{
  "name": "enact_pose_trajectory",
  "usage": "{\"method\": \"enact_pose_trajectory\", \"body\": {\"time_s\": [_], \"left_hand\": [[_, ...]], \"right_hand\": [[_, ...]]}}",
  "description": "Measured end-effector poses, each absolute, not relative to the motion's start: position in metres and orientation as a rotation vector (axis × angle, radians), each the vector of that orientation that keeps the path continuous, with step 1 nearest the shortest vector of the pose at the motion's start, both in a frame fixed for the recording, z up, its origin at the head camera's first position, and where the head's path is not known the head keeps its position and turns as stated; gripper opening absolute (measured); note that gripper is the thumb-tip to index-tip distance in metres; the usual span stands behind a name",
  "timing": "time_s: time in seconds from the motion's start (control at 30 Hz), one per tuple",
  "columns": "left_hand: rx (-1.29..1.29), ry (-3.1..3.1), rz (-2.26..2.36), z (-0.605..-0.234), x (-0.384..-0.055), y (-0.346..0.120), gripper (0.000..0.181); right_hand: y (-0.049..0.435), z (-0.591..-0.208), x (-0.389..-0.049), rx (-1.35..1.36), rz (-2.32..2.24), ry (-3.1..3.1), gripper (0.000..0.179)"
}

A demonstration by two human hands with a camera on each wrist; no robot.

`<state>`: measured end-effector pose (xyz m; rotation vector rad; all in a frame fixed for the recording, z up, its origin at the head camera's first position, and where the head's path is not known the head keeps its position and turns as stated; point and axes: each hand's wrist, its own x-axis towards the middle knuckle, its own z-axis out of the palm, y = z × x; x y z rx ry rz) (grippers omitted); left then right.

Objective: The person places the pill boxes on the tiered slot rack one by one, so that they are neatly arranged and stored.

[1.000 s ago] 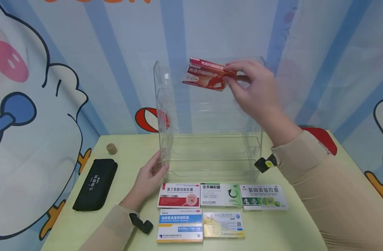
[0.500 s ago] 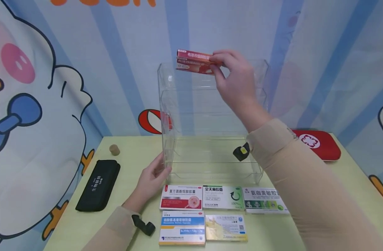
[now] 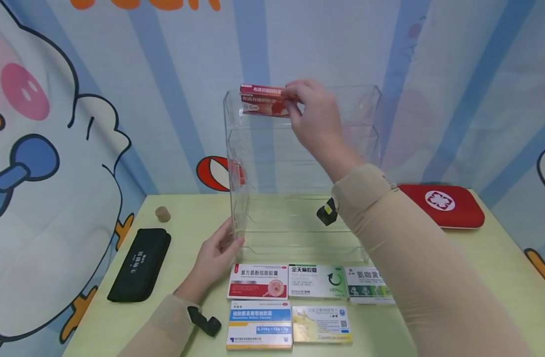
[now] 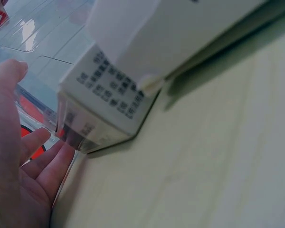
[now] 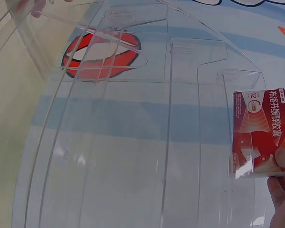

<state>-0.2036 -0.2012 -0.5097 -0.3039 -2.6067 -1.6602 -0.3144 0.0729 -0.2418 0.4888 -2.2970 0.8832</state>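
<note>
A clear tiered rack [image 3: 301, 238] stands on the table. At its lower left side my left hand [image 3: 216, 255] holds the side panel, thumb in front and fingers behind. My right hand [image 3: 314, 116] pinches the right end of a red medicine box [image 3: 262, 105] at the left part of the rack's top tier. In the right wrist view, the lower part of the red medicine box [image 5: 261, 128] sits behind the tier's clear front lip; whether it touches the tier's floor I cannot tell. The thumb [image 4: 12, 76] shows at the rack's edge in the left wrist view.
In front of the rack, several medicine boxes lie in two rows, among them a blue-and-white one [image 3: 259, 325] and a green-and-white one [image 3: 317, 281]. A black case [image 3: 140, 265] and a cork [image 3: 163, 214] lie left; a red case [image 3: 451, 206] lies right, partly behind my sleeve.
My right hand has moved left with the red medicine box, first up, then down to the rack's top tier at the left. The left hand stays on the rack's side.
</note>
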Motion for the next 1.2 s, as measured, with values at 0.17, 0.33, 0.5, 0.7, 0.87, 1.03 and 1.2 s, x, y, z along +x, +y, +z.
{"method": "enact_pose_trajectory", "body": {"time_s": [0.17, 0.33, 0.5, 0.7, 0.87, 1.03, 1.2], "left_hand": [[-0.299, -2.605, -1.647, -0.509, -0.204, -0.202, 0.071], [-0.297, -2.606, -1.636, -0.509, -0.203, -0.204, 0.071], [-0.309, -2.600, -1.640, -0.508, -0.201, -0.203, 0.071], [-0.323, -2.603, -1.630, -0.507, -0.202, -0.203, 0.071], [-0.343, -2.596, -1.620, -0.507, -0.203, -0.203, 0.071], [-0.340, -2.602, -1.611, -0.506, -0.203, -0.205, 0.071], [-0.315, -2.607, -1.626, -0.506, -0.202, -0.205, 0.071]], "right_hand": [[0.070, -0.248, -0.316, 0.480, 0.909, -2.267, 0.024], [0.066, -0.250, -0.317, 0.467, 0.916, -2.261, 0.026], [0.065, -0.251, -0.316, 0.430, 0.962, -2.267, 0.029], [0.065, -0.252, -0.313, 0.412, 0.982, -2.311, 0.037], [0.067, -0.255, -0.314, 0.500, 1.004, -2.283, 0.040], [0.067, -0.258, -0.314, 0.578, 1.029, -2.272, 0.045], [0.069, -0.263, -0.307, 0.567, 1.158, -2.266, 0.051]]}}
